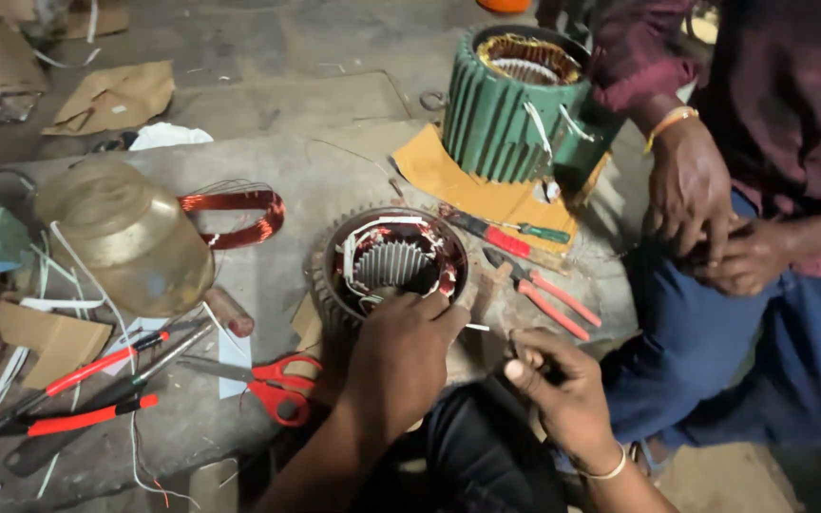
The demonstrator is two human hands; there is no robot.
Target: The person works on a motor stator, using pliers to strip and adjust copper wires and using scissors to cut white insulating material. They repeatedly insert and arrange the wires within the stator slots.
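Two hands of the person worked at a round motor shell (393,261) that stood on the grey floor (315,180). The left hand (401,356) lay on the near rim of the motor shell, with its fingers bent down onto the edge and the wires inside. The right hand (563,389) was just to the right of the motor shell, with its fingers pinched together on something thin; I could not tell for sure what it held. A pair of red scissors (273,385) lay just left of the motor shell, near the left hand. Red pliers (544,290) and a screwdriver (501,233) lay on the right side of the motor shell. A ring of copper wire (239,214) and a big clear jar (130,233) were off to the left of it. A green motor (515,104) stood behind the motor shell on a piece of brown card (448,180). Another person sat to the right of the motor shell, with hands (705,223) folded together.
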